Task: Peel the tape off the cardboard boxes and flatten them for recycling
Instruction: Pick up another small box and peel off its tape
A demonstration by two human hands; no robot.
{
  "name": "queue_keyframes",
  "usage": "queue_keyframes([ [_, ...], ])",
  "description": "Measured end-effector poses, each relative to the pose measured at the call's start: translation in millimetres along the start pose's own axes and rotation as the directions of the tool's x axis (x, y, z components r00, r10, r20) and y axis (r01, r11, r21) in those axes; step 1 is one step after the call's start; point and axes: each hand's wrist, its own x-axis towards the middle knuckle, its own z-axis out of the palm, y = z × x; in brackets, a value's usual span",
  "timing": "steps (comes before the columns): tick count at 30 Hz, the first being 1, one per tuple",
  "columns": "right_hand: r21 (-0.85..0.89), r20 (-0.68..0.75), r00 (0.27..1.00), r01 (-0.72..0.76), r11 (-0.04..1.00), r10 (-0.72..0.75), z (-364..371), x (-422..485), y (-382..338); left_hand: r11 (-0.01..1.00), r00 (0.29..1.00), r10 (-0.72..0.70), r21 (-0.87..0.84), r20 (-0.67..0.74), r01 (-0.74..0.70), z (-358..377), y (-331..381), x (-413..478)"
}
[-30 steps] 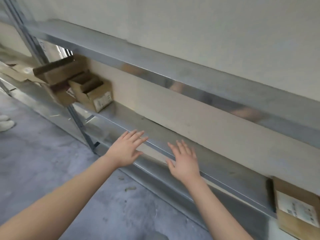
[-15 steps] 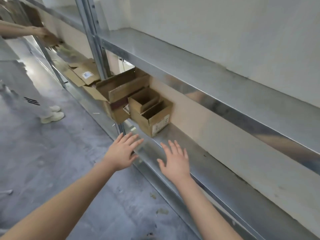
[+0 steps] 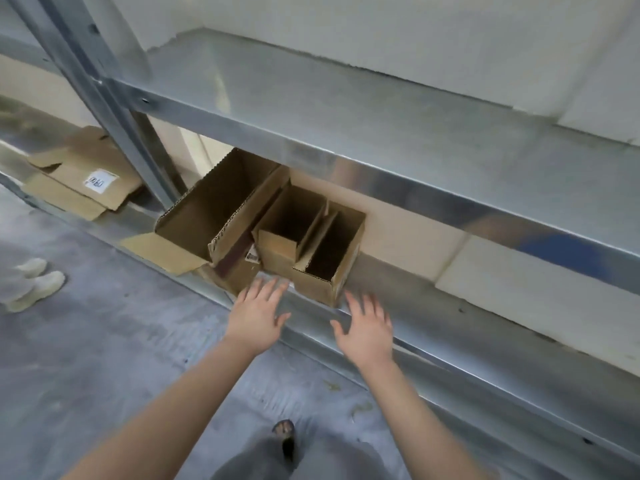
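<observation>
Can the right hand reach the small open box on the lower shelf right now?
Probably yes: the right hand hovers open just in front of the small open box, at the front edge of the lower shelf, nothing between them.

Quick tally: two open brown cardboard boxes (big box [image 3: 214,202], small box [image 3: 313,285]), one flattened brown cardboard sheet [image 3: 69,181], two shiny grey metal shelves [image 3: 346,98] [image 3: 415,299], two pale shoes [image 3: 43,284] [image 3: 33,266], two bare hands [image 3: 258,313] [image 3: 367,332].

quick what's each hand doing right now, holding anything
Left hand: open, fingers spread, holding nothing, by the small open cardboard box.
Right hand: open, fingers spread, holding nothing.
</observation>
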Motion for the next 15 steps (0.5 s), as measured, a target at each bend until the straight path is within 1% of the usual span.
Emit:
queue_keyframes([
  [4,0.081,-0.003,0.998,-0.066,0.995,0.067,6,15,-15,0.995,0.999,0.033,-0.101,0.036,-0.029,3,-11,18],
  [7,0.243,0.012,0.997,-0.071,0.967,0.071,8,19,-21,0.978,0.993,0.111,-0.182,0.048,-0.101,3,-13,25],
  [10,0.409,-0.010,0.998,-0.054,0.911,0.063,13,12,-23,0.929,0.983,0.183,-0.330,0.022,-0.166,1,-11,20],
  [12,0.497,-0.063,0.994,-0.043,0.867,0.085,13,1,-22,0.878,0.973,0.230,-0.424,-0.027,-0.219,-4,-5,13],
  [15,0.585,-0.195,0.973,0.012,0.811,0.127,3,-20,-14,0.780,0.938,0.333,-0.531,-0.093,-0.330,-17,14,5],
])
